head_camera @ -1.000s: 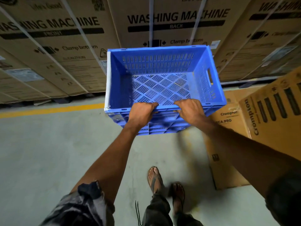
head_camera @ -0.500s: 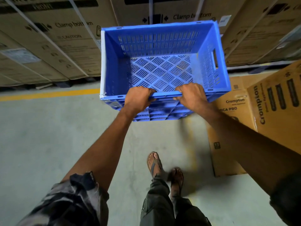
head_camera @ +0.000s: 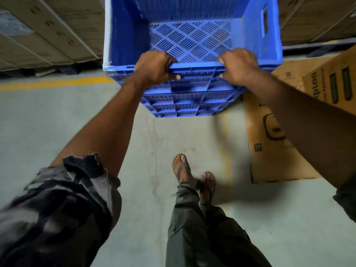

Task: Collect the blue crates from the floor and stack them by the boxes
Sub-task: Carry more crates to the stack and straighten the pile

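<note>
An empty blue crate (head_camera: 192,41) with slotted walls and a perforated bottom hangs in the air in front of me, above the floor. Its far rim is cut off by the top of the frame. My left hand (head_camera: 154,69) grips the near rim on the left. My right hand (head_camera: 238,67) grips the same rim on the right. Both arms are stretched forward. Behind the crate stand large cardboard boxes (head_camera: 57,29) on pallets.
A brown Crompton carton (head_camera: 273,135) lies on the floor to the right, with another carton (head_camera: 331,83) on top of it. A yellow floor line (head_camera: 54,82) runs along the base of the boxes at left. My sandalled feet (head_camera: 192,176) stand on grey concrete.
The crate has moved up and forward in view, closer to the stacked boxes. My feet have stepped forward. Both hands keep the same grip on the near rim.
</note>
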Available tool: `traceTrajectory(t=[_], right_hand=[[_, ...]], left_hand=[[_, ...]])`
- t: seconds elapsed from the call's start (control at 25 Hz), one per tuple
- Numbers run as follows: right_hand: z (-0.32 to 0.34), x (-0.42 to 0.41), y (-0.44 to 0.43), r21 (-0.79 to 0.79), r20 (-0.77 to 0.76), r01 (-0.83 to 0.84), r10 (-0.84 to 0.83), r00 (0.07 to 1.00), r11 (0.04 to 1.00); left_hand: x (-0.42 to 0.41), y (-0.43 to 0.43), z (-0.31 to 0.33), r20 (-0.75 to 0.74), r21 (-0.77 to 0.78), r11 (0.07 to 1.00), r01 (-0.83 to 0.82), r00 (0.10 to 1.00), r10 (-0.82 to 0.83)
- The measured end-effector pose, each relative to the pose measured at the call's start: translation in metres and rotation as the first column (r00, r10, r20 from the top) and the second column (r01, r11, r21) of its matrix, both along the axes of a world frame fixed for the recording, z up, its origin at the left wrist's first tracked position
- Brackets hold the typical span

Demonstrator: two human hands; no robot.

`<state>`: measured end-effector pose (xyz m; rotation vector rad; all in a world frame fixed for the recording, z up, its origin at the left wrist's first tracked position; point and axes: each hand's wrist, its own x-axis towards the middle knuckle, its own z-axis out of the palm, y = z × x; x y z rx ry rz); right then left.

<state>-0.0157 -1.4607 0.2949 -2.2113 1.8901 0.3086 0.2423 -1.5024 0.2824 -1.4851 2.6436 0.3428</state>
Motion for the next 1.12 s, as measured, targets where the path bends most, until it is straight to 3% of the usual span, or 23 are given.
traceTrajectory(t=[0.32, 0.6, 0.68, 0.76, 0.8, 0.88, 1.0, 1.04, 1.12], right_hand=[[-0.016, -0.003, -0.001, -0.113, 0.014, 0.016, -0.015, 1.000, 0.993], [-0.022, -0.003, -0.003, -0.130, 0.017, 0.029, -0.027, 0.999, 0.991], [-0.033, -0.003, -0.004, -0.257, 0.046, 0.047, -0.036, 0.998, 0.965], [-0.049, 0.004, 0.011, -0.465, 0.103, 0.099, -0.057, 0.993, 0.879], [-0.060, 0.011, 0.024, -0.559, 0.133, 0.157, -0.098, 0.986, 0.814], [-0.097, 0.020, 0.055, -0.686, 0.203, 0.277, -0.188, 0.961, 0.673], [-0.185, 0.027, 0.096, -0.774, 0.331, 0.366, -0.163, 0.929, 0.516], [-0.216, 0.027, 0.098, -0.772, 0.332, 0.346, -0.126, 0.935, 0.533], [-0.270, 0.026, 0.086, -0.750, 0.278, 0.249, -0.050, 0.959, 0.613]], left_hand=[[-0.012, 0.009, -0.013, 0.096, -0.114, 0.984, -0.134, 0.985, 0.145], [-0.010, 0.012, -0.012, 0.063, -0.155, 0.983, -0.097, 0.992, 0.108], [-0.009, 0.010, -0.018, 0.043, -0.234, 0.968, -0.095, 0.993, 0.107], [-0.006, 0.017, -0.032, 0.028, -0.383, 0.920, -0.084, 0.994, 0.103], [-0.003, 0.021, -0.041, 0.002, -0.469, 0.876, -0.111, 0.992, 0.127], [-0.001, 0.035, -0.067, -0.228, -0.602, 0.735, -0.313, 0.949, 0.218], [0.000, 0.076, -0.136, -0.611, -0.545, 0.573, -0.612, 0.758, 0.229], [0.003, 0.087, -0.171, -0.645, -0.534, 0.564, -0.629, 0.735, 0.210], [0.008, 0.097, -0.242, -0.606, -0.541, 0.628, -0.560, 0.777, 0.171]])
